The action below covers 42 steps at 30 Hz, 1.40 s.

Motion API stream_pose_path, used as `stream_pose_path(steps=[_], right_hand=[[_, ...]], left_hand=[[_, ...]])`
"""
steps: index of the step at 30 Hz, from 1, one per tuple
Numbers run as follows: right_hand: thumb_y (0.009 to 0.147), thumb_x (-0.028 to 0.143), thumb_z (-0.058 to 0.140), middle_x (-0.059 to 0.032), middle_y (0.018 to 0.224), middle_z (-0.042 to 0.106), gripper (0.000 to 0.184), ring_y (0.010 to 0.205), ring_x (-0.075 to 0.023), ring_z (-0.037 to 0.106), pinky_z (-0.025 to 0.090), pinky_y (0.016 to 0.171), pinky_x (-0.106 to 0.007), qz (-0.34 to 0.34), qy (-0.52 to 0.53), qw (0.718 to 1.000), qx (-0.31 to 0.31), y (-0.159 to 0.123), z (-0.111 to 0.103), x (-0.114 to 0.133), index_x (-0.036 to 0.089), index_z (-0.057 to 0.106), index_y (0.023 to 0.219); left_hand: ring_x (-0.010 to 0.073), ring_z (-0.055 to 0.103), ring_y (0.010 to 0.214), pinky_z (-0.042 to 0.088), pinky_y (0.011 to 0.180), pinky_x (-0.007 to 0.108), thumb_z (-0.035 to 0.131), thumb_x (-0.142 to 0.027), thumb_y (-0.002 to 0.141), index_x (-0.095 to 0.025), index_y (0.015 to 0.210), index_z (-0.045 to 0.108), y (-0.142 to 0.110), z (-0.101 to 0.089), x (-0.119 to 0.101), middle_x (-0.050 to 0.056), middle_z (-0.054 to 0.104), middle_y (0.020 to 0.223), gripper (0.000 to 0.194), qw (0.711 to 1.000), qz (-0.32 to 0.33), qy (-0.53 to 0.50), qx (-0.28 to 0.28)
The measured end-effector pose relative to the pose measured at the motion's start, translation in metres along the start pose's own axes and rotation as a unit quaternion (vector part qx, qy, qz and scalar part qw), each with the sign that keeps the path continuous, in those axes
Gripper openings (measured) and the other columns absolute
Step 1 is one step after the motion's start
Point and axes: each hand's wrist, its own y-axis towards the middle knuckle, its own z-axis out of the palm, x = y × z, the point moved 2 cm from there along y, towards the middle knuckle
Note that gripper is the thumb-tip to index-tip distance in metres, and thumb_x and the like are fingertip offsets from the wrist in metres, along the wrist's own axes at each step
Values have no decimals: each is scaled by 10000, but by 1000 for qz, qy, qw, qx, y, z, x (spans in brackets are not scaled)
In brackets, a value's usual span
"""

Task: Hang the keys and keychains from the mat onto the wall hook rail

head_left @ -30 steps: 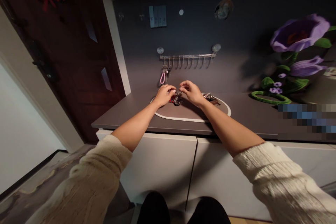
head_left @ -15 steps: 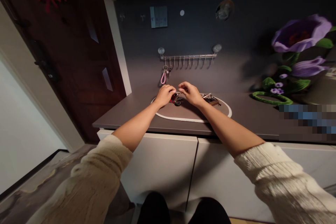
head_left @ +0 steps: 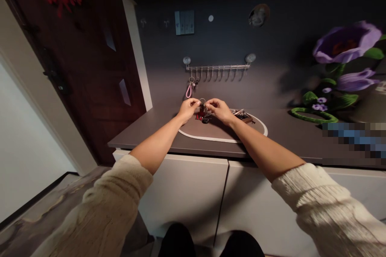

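Above the oval white-rimmed mat (head_left: 211,139), a bunch of keys (head_left: 202,113) with a metal ring, a red piece and a black piece is between my two hands. My left hand (head_left: 188,110) pinches it from the left, thumb and fingertips together near the ring. From the other side my right hand (head_left: 220,110) also has its fingertips closed on the bunch. Exactly which part each hand grips is too small to tell. Just right of my right hand, a small brown tray (head_left: 249,120) on the mat holds metal keys.
On the wall behind, a clear hook rail (head_left: 218,67) carries keys with a pink loop (head_left: 189,90) at its left end. Purple flowers (head_left: 346,48) with a green ring base stand at the right of the counter (head_left: 144,132). A dark red door (head_left: 99,88) is at left.
The key ring now shows upright between my hands, raised from lower down. My right hand's fingertips have come down and closed in on it. The view has shifted slightly.
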Motion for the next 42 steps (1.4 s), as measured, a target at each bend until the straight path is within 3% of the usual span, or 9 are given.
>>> stream_pose_path(steps=[7,16,27,33,42], right_hand=[[678,350,607,2,716,561,249,603,-78,489,424,586,-226,21,18,999,-44,2,-3,1,157,521,809],[666,399,591,-6,721,569,270,649,-97,494,422,661,-252,-25,-5,999,-36,3,-5,1,149,537,755],[732,358,496,-20,771,552,198,724,-118,497,402,734,-266,-79,-67,991,-81,3,-14,7,164,502,771],[751,364,470,-8,747,521,202,695,-109,473,401,700,-253,-82,-55,991,-94,3,-16,10,165,489,782],[740,347,480,7,709,495,177,660,-103,464,408,675,-254,-99,-32,986,-132,27,-21,14,172,481,766]], left_hand=[[98,549,726,437,652,224,552,-305,754,-143,841,600,-1,2,-2,35,638,846,189,996,-53,-60,37],[99,554,728,443,717,253,583,-271,731,-133,812,607,-1,4,-1,33,641,819,161,993,-33,-100,44],[123,568,768,428,773,274,550,-220,734,-124,828,628,-1,1,-5,50,655,842,156,1000,6,-17,22],[118,563,734,430,748,265,532,-199,739,-125,801,633,0,0,-3,43,655,809,140,1000,3,2,4],[119,558,702,427,714,254,516,-169,740,-129,748,626,6,0,10,34,647,763,118,998,20,15,-50]])
